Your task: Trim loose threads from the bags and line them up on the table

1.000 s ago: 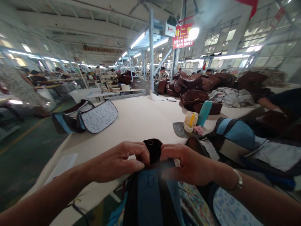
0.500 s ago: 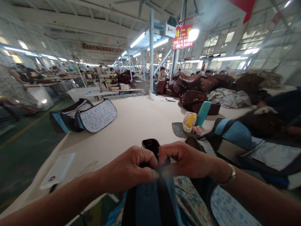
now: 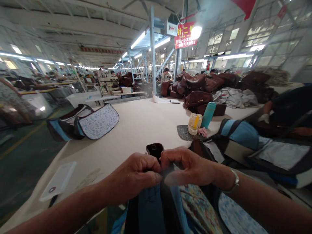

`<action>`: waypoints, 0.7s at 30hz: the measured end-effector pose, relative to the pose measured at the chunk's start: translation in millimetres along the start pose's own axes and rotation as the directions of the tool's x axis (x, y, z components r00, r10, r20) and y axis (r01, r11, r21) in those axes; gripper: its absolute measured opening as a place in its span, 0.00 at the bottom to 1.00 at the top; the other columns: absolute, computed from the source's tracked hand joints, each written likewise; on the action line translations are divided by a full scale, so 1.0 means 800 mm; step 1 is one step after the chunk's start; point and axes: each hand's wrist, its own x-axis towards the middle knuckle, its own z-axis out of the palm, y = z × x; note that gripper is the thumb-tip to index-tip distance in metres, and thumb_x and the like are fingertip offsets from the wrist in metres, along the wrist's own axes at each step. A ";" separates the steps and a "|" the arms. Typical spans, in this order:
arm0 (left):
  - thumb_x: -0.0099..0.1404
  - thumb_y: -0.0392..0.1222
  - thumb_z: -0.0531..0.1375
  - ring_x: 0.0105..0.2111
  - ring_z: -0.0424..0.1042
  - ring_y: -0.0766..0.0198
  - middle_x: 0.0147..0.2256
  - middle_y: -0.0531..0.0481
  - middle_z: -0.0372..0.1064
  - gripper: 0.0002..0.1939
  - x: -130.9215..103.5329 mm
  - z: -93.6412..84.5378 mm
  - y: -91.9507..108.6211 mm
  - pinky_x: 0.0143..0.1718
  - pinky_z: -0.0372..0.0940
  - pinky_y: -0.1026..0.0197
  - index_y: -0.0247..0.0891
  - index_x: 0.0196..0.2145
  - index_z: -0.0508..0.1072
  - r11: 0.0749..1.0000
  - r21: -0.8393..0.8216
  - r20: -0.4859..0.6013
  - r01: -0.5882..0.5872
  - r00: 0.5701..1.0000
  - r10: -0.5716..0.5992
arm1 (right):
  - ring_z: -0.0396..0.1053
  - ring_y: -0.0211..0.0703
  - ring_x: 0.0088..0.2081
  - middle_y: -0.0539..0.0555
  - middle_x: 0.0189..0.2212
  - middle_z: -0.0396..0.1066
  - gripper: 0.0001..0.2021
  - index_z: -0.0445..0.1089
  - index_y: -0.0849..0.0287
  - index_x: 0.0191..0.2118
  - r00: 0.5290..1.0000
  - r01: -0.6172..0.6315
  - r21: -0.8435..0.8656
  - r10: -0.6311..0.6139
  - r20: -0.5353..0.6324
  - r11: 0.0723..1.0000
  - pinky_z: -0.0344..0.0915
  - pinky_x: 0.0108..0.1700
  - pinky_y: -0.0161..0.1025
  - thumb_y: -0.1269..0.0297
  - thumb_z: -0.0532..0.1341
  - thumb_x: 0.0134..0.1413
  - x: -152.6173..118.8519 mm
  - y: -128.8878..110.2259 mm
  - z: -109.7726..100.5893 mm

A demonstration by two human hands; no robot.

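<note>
Close together over the table's near edge, my two hands grip a blue and black bag (image 3: 151, 211). My left hand (image 3: 143, 172) is closed, its thumb pressed against the bent fingers on the bag's upper edge. Facing it, my right hand (image 3: 185, 169) is curled with thumb and forefinger at the same edge; a silver bracelet (image 3: 236, 180) circles that wrist. The exact spot they pinch is hidden by the fingers. Just beyond them a dark piece with a small square buckle (image 3: 154, 148) sticks up.
A blue and black bag with a patterned flap (image 3: 98, 122) stands at the left of the cream table (image 3: 136, 120). A teal bottle (image 3: 209, 115) and a cream container (image 3: 194, 125) stand right of centre. Brown bags (image 3: 195, 84) pile up behind. More blue bags (image 3: 240, 133) and a co-worker's arm (image 3: 265, 112) are at right.
My hands keep their hold on the bag, with the right fingers slightly more spread from the left thumb. The view has shifted a little. The co-worker's gloved hand at right has moved.
</note>
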 end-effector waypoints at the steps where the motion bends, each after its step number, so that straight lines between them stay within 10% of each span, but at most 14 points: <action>1: 0.57 0.39 0.58 0.25 0.52 0.70 0.23 0.57 0.54 0.06 0.000 0.000 0.000 0.24 0.48 0.65 0.35 0.25 0.66 1.000 0.000 -0.009 -0.006 1.000 0.006 | 0.61 0.34 0.30 0.48 0.29 0.66 0.11 0.71 0.64 0.33 1.000 0.014 -0.007 -0.014 -0.008 1.000 0.58 0.33 0.33 0.62 0.69 0.52 0.000 0.001 0.001; 11: 0.61 0.46 0.58 0.21 0.47 0.71 0.20 0.59 0.50 0.12 0.002 0.005 -0.014 0.21 0.43 0.65 0.37 0.25 0.63 0.982 -0.186 0.006 0.025 1.000 -0.025 | 0.57 0.32 0.27 0.47 0.27 0.64 0.08 0.69 0.64 0.31 0.999 -0.044 0.223 0.037 0.038 0.974 0.54 0.29 0.31 0.67 0.68 0.51 0.004 0.008 0.003; 21: 0.63 0.45 0.56 0.24 0.49 0.70 0.22 0.58 0.48 0.12 -0.001 0.007 -0.007 0.24 0.46 0.64 0.36 0.25 0.64 0.994 0.105 -0.035 0.016 0.999 -0.013 | 0.57 0.30 0.27 0.45 0.26 0.64 0.05 0.69 0.65 0.30 0.997 -0.065 0.148 0.061 0.037 0.987 0.55 0.29 0.30 0.71 0.66 0.51 0.010 0.005 0.001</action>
